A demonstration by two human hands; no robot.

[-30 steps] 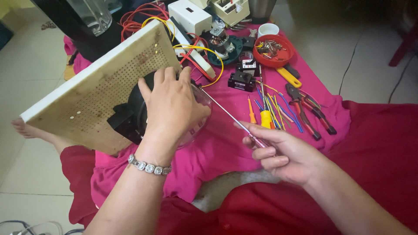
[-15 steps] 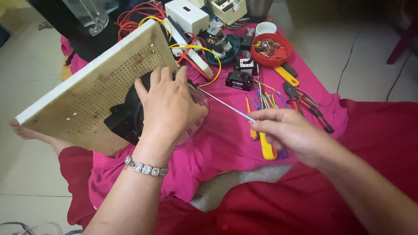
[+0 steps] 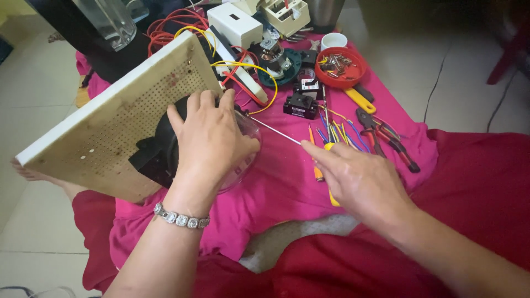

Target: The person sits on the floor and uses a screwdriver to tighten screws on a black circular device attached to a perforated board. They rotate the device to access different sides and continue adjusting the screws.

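Screwdriver [image 3: 309, 160] in the right hand [image 3: 361, 182]: its thin metal shaft runs up and to the left from the closed fingers [image 3: 331, 157], tip reaching the clear dome-shaped part [image 3: 243, 149] under the left hand [image 3: 212, 140]. The long axis lies on a diagonal, handle toward the person, point toward the dome. The left hand is nearer the dome, fingers spread and wrapped over it and over the black round body [image 3: 163, 146] fixed to a perforated cream board [image 3: 110, 127], which stands tilted on edge. All this rests on a pink cloth [image 3: 281, 187]. Beyond the shaft lie a black block component [image 3: 301, 105], coloured wires [image 3: 342, 132], red-handled pliers [image 3: 386, 138], a red bowl [image 3: 342, 66] of small parts and a white box [image 3: 234, 25]
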